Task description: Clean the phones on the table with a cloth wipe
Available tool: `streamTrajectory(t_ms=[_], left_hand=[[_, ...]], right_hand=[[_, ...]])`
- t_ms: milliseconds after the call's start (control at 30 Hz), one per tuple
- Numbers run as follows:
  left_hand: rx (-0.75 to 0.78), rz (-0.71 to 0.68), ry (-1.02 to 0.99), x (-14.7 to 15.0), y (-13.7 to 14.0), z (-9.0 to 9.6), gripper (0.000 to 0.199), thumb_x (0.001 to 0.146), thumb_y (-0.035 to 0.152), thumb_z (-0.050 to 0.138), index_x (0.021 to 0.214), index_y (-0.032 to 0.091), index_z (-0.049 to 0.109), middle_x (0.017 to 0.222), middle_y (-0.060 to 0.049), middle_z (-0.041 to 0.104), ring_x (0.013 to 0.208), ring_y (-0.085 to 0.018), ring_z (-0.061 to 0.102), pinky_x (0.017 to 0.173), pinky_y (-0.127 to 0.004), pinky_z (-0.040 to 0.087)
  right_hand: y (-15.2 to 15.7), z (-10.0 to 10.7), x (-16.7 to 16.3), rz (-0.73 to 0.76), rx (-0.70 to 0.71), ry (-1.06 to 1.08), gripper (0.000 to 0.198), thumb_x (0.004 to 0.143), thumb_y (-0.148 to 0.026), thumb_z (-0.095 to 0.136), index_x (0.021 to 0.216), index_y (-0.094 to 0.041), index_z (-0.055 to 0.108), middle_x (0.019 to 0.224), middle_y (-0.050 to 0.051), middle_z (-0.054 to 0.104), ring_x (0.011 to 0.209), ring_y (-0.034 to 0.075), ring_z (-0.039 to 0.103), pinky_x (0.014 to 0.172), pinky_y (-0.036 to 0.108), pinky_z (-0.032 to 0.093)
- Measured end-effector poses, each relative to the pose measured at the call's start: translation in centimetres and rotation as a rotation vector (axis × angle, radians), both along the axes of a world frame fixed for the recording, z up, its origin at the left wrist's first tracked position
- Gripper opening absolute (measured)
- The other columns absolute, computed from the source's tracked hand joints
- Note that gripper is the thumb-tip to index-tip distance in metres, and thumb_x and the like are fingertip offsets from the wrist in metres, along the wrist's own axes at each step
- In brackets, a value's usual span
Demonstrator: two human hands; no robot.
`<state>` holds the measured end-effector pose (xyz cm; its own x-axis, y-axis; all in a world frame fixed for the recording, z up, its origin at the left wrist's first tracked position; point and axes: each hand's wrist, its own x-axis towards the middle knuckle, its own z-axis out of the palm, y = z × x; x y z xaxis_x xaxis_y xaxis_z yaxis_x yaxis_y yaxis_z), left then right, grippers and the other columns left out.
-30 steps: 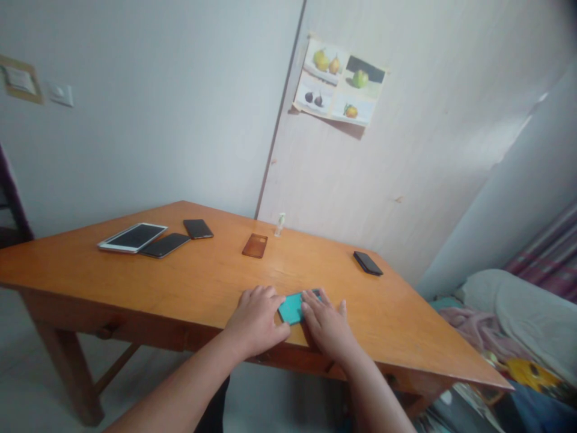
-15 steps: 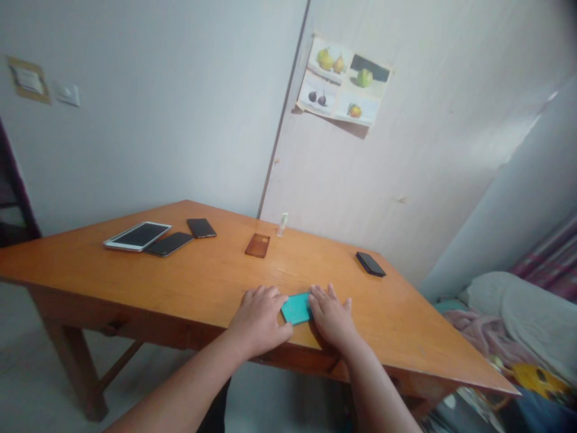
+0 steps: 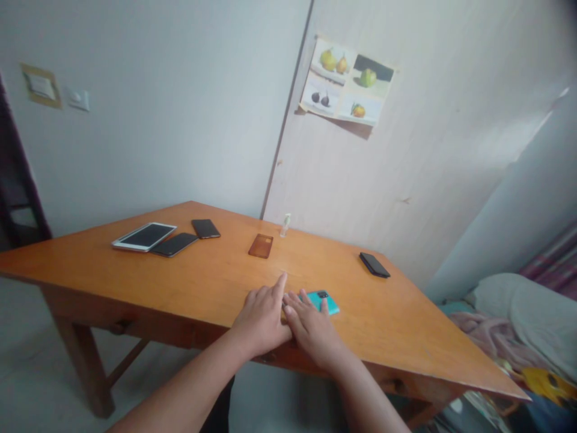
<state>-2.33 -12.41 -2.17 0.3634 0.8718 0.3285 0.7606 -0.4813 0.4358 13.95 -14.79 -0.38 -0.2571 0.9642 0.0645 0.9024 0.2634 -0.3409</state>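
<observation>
A teal smartphone [image 3: 331, 304] lies back-up near the table's front edge, its dark camera block at the far right end. My left hand [image 3: 261, 316] is at the phone's left end with the index finger raised and pointing forward and the other fingers curled. Its thumb side is partly covered by my right hand. My right hand [image 3: 311, 328] rests flat across the phone with its fingers spread, and the fingertips reach toward my left hand. Most of the phone's left part is hidden under the hands.
On the wooden table [image 3: 216, 285], a white tablet [image 3: 144, 236] and two dark phones [image 3: 174, 245] lie at the left. A brown phone case [image 3: 261, 246] and a small clear bottle [image 3: 285, 225] are at the back. A black wallet-like item [image 3: 374, 264] lies at the right.
My right hand has slid left over the phone to my left hand, uncovering the camera end. My left index finger has lifted and stretched forward. The view has shifted slightly.
</observation>
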Motion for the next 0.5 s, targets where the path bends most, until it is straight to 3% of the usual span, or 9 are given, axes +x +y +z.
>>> streamTrajectory(t_ms=[100,200,267,333,433,500], left_hand=[[0.021,-0.007,0.009,0.0,0.1,-0.1,0.090,0.075,0.036,0.057,0.152,0.016,0.016,0.126,-0.014,0.060,0.118,-0.031,0.052,0.102,-0.043,0.033],[0.049,-0.021,0.026,-0.1,0.1,0.0,0.091,0.072,0.037,0.059,0.151,0.015,0.021,0.131,-0.014,0.058,0.120,-0.033,0.050,0.103,-0.044,0.034],[0.049,-0.025,0.039,-0.1,0.0,0.1,0.088,0.072,0.038,0.060,0.150,0.017,0.026,0.134,-0.013,0.056,0.121,-0.033,0.049,0.103,-0.045,0.034],[0.051,-0.020,0.050,0.0,-0.1,0.3,0.080,0.072,0.039,0.061,0.145,0.020,0.035,0.133,-0.012,0.056,0.120,-0.033,0.049,0.102,-0.044,0.035],[0.064,-0.038,0.069,0.0,-0.2,0.5,0.053,0.076,0.041,0.059,0.127,0.025,0.056,0.118,-0.010,0.062,0.112,-0.031,0.053,0.096,-0.042,0.038],[0.067,-0.053,0.085,0.0,-0.2,0.6,0.039,0.078,0.041,0.058,0.115,0.027,0.062,0.108,-0.008,0.063,0.106,-0.030,0.055,0.092,-0.041,0.040]], right_hand=[[-0.1,-0.2,1.1,-0.027,0.009,-0.028,0.055,0.101,-0.052,0.015,0.145,-0.032,0.041,0.154,0.000,0.037,0.148,0.027,0.015,0.113,0.066,0.003],[0.4,-0.7,3.3,-0.299,0.021,-0.114,0.054,0.101,-0.049,0.018,0.146,-0.028,0.040,0.155,0.003,0.035,0.147,0.033,0.013,0.107,0.074,0.003],[0.3,-1.0,3.9,-0.404,0.023,-0.156,0.054,0.101,-0.047,0.019,0.148,-0.026,0.037,0.156,0.005,0.032,0.147,0.034,0.011,0.106,0.076,0.005],[-0.5,-1.2,3.6,-0.350,0.032,-0.167,0.055,0.101,-0.048,0.019,0.148,-0.025,0.037,0.156,0.005,0.031,0.148,0.032,0.010,0.108,0.073,0.004],[-2.2,-1.1,2.6,-0.112,0.038,-0.121,0.056,0.101,-0.051,0.018,0.148,-0.028,0.037,0.156,0.003,0.032,0.148,0.027,0.012,0.114,0.064,0.001],[-2.7,-1.0,2.8,-0.099,0.032,-0.107,0.056,0.100,-0.053,0.017,0.148,-0.030,0.038,0.155,0.001,0.033,0.148,0.027,0.011,0.114,0.063,-0.001]])
